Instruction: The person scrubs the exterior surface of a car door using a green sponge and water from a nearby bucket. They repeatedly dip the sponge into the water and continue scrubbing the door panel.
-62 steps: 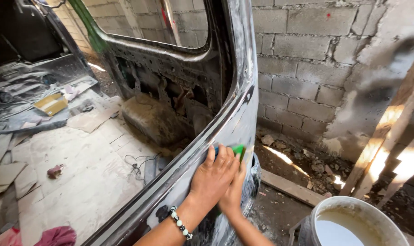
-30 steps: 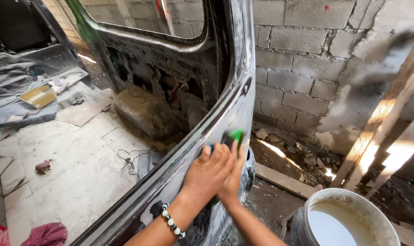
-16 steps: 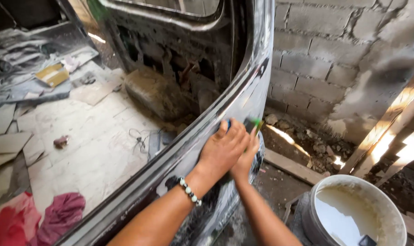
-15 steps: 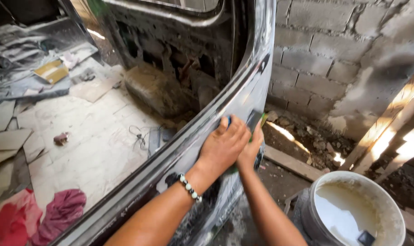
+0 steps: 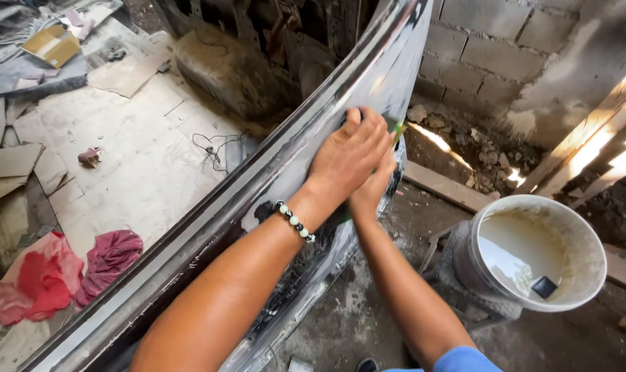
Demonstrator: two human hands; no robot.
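Head view: both hands press on a stripped car door (image 5: 292, 172), its grey, scuffed metal streaked with dark patches and wet-looking smears. The left hand (image 5: 347, 155) lies flat, fingers spread over a green pad (image 5: 398, 129) of which only a corner shows at the fingertips. The right hand (image 5: 375, 186) sits just under it, mostly hidden; its grip cannot be told. A beaded bracelet (image 5: 296, 220) circles the left wrist. A bucket (image 5: 533, 255) of cloudy liquid stands nearby on the right.
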